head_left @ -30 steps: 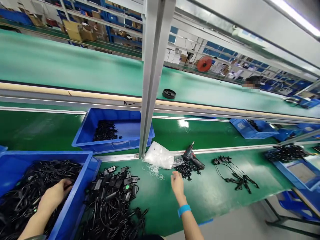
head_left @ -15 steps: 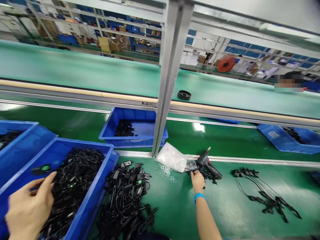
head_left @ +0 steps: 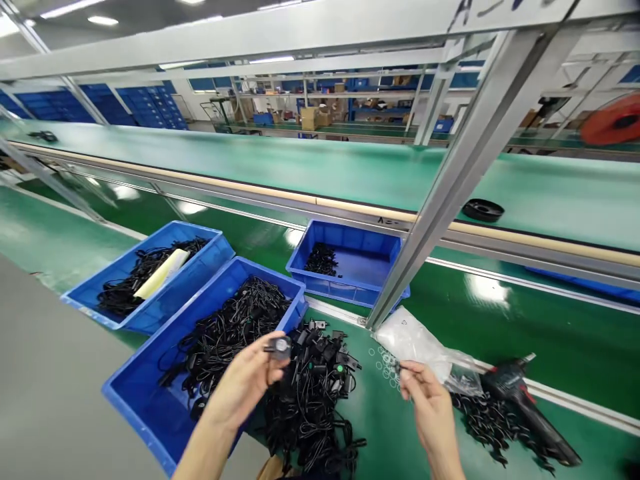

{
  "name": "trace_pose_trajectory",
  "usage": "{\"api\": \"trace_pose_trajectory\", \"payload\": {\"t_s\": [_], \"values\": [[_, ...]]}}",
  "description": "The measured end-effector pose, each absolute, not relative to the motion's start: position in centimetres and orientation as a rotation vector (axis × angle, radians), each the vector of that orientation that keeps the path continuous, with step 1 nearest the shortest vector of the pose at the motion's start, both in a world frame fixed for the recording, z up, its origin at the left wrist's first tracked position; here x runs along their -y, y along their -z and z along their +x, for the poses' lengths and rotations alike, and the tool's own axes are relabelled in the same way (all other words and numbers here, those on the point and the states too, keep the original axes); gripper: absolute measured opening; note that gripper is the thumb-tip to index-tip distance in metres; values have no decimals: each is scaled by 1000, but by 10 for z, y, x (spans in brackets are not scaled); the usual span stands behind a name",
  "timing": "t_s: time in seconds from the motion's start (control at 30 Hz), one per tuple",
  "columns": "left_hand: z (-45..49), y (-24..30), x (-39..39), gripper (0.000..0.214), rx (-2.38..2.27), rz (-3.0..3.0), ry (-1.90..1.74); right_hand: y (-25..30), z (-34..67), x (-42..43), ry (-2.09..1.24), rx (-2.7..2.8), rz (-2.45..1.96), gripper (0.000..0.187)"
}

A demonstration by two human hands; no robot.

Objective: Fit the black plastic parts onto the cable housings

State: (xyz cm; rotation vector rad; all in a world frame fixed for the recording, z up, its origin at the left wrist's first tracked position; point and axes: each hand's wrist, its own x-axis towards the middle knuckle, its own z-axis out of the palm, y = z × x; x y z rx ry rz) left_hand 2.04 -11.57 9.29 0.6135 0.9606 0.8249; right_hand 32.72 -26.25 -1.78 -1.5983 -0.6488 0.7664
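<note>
My left hand (head_left: 243,383) is raised over the edge of a blue bin (head_left: 150,400) and pinches a small black round part (head_left: 280,347) on a cable. My right hand (head_left: 425,400) is closed in a pinch on a tiny dark piece that I cannot name, just above the clear rings (head_left: 385,363) on the green mat. Between the hands lies a heap of black cable assemblies (head_left: 310,407). The blue bin under my left hand is full of the same black cables (head_left: 230,327).
A clear plastic bag (head_left: 420,343) lies beside a slanted metal post (head_left: 450,193). A black screwdriver tool (head_left: 525,407) rests on small black parts at right. Two more blue bins (head_left: 210,257) (head_left: 370,240) hold black parts. A black disc (head_left: 483,210) sits on the conveyor.
The view swung left. My left hand came out of the bin holding a black part on a cable. My right hand pulled back from the small black parts, pinched shut.
</note>
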Motion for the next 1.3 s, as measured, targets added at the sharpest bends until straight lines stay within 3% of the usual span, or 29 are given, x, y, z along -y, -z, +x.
{"api": "trace_pose_trajectory", "payload": {"t_s": [0.17,0.43,0.67,0.87,1.03,1.17,1.3], "values": [[54,-62,140,41,-890,568,-647,-57,255,234,-706,1212,-1334,10],[58,-60,154,40,-856,580,-595,-71,237,224,-532,1502,-1310,17],[59,-56,158,40,-876,701,-603,-66,242,223,-488,1653,-1422,9],[58,-57,160,40,-925,859,-620,-54,241,217,-245,1779,-1582,42],[60,-55,159,39,-938,858,-623,-58,245,220,-483,1754,-1543,16],[60,-48,161,40,-935,944,-574,-53,240,215,-429,1817,-1642,32],[61,-30,154,44,-956,1009,-430,-31,246,207,-702,1605,-1887,40]]}}
